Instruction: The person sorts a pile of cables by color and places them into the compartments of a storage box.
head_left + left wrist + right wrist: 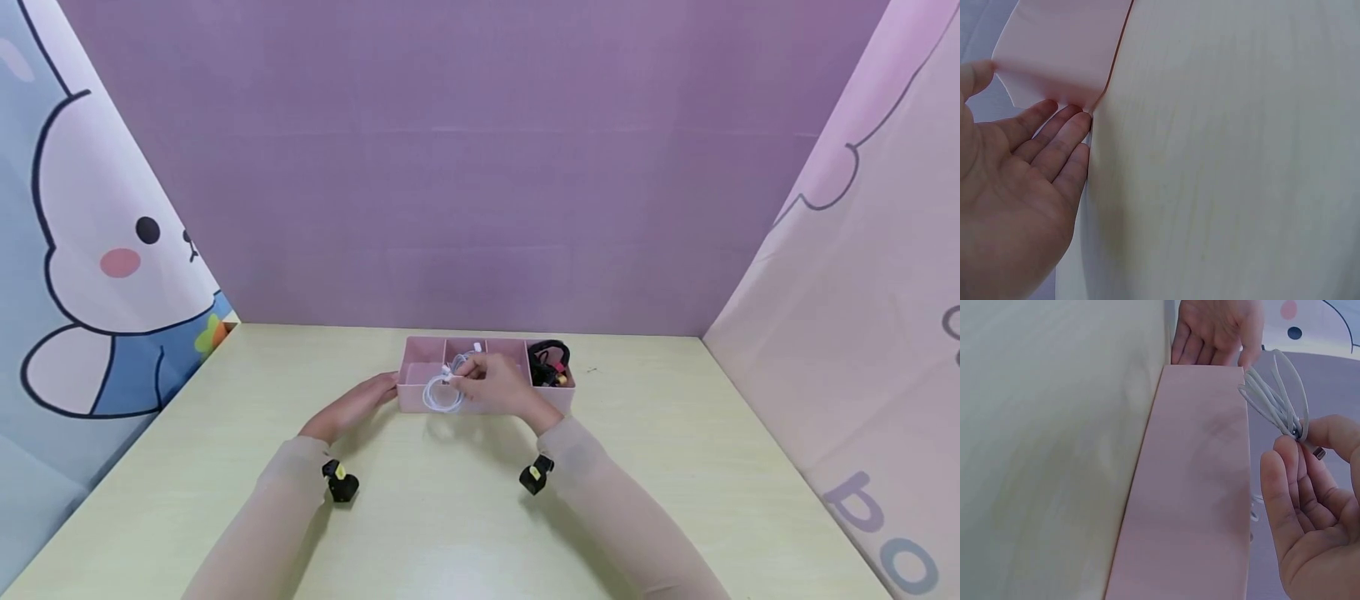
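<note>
A coiled white charging cable (1279, 403) hangs from the thumb and fingers of my right hand (495, 384), which pinches it at the tie. In the head view the loop overlaps the front wall of a pink divided box (551, 401). My left hand (357, 405) touches the box's left end, its fingers extended along the lower edge and the thumb near the rim in the left wrist view. More white cable (477, 348) shows in a middle compartment, partly hidden by my right hand. Black cables (551, 363) with red and yellow ends fill the far right compartment.
The box stands on a pale wooden table (450, 517), toward its back edge. Behind it rises a purple cloth backdrop (465, 167). Printed cartoon panels stand at left and right. A tiny dark speck lies right of the box.
</note>
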Motion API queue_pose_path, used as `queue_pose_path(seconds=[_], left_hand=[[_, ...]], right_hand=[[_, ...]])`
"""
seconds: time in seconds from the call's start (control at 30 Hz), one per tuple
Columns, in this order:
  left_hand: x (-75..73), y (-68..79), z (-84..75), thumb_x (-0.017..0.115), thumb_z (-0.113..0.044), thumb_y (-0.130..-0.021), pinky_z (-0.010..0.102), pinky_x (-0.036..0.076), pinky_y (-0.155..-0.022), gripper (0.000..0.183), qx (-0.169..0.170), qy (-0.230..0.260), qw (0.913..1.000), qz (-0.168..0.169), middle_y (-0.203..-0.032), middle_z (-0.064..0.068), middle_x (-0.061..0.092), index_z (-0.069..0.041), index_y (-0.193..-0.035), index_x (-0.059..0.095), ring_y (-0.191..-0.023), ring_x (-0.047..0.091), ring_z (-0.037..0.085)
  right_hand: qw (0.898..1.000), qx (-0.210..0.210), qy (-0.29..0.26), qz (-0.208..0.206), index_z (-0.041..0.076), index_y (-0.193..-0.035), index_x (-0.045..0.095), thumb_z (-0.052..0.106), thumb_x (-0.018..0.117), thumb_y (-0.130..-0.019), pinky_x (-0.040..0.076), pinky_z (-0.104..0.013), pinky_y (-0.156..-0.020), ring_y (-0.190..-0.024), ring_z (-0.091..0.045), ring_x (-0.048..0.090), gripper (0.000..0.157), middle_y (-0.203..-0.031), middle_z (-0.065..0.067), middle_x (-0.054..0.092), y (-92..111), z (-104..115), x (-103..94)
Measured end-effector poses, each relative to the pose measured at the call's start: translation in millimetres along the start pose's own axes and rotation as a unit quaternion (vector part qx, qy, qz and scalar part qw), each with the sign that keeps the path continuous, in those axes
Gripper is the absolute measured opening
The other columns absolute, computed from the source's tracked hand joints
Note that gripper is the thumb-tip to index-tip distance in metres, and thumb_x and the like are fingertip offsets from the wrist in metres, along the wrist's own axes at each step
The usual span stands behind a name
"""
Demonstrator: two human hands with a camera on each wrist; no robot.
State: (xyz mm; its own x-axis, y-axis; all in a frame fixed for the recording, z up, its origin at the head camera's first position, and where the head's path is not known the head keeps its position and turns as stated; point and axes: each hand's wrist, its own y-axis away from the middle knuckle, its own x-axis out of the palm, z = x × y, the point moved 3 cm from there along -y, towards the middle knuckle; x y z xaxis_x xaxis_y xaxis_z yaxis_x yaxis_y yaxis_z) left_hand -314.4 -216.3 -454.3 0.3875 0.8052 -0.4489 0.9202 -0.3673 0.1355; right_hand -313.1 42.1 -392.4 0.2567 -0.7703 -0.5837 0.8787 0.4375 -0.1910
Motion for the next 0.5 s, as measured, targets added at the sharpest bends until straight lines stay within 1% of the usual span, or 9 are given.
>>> queue_pose_path(seconds=[0.07,0.23,0.33,0.5], left_hand=[[0.3,0.0,-0.3,0.025,-0.055,-0.107,0.063,0.001,-0.118,0.069,-0.002,0.002,1.0,0.0,-0.16,0.013,0.034,-0.009,-0.158,0.029,-0.148,0.025,0.035],[0.7,0.0,0.7,0.026,-0.057,-0.107,0.064,0.001,-0.117,0.07,-0.005,0.006,1.0,0.002,-0.159,0.012,0.035,-0.01,-0.158,0.029,-0.147,0.027,0.035],[0.5,0.5,1.5,0.026,-0.057,-0.107,0.065,0.0,-0.117,0.07,-0.002,0.008,1.0,0.003,-0.159,0.013,0.036,-0.01,-0.158,0.03,-0.147,0.028,0.036],[0.6,0.9,1.0,0.025,-0.055,-0.108,0.064,0.001,-0.117,0.068,0.001,0.005,1.0,0.002,-0.158,0.013,0.037,-0.009,-0.158,0.03,-0.146,0.029,0.035]], right_hand=[[1.0,-0.001,0.005,-0.006,0.011,-0.09,0.073,0.019,0.075,-0.091,0.052,-0.026,-0.064,-0.074,-0.012,0.061,0.009,-0.08,0.003,0.068,-1.7,0.4,-2.1],[1.0,0.007,-0.004,-0.008,0.01,-0.091,0.074,0.019,0.075,-0.092,0.054,-0.026,-0.064,-0.073,-0.014,0.062,0.01,-0.081,0.001,0.068,-4.4,0.4,-4.5],[1.0,0.013,-0.004,-0.017,0.01,-0.091,0.074,0.02,0.076,-0.092,0.054,-0.026,-0.063,-0.074,-0.014,0.063,0.01,-0.082,0.002,0.069,-6.0,0.0,-4.8],[0.999,0.015,-0.033,-0.029,0.008,-0.092,0.073,0.016,0.074,-0.093,0.057,-0.028,-0.064,-0.073,-0.016,0.064,0.008,-0.082,-0.002,0.069,-9.0,-0.8,-7.5]])
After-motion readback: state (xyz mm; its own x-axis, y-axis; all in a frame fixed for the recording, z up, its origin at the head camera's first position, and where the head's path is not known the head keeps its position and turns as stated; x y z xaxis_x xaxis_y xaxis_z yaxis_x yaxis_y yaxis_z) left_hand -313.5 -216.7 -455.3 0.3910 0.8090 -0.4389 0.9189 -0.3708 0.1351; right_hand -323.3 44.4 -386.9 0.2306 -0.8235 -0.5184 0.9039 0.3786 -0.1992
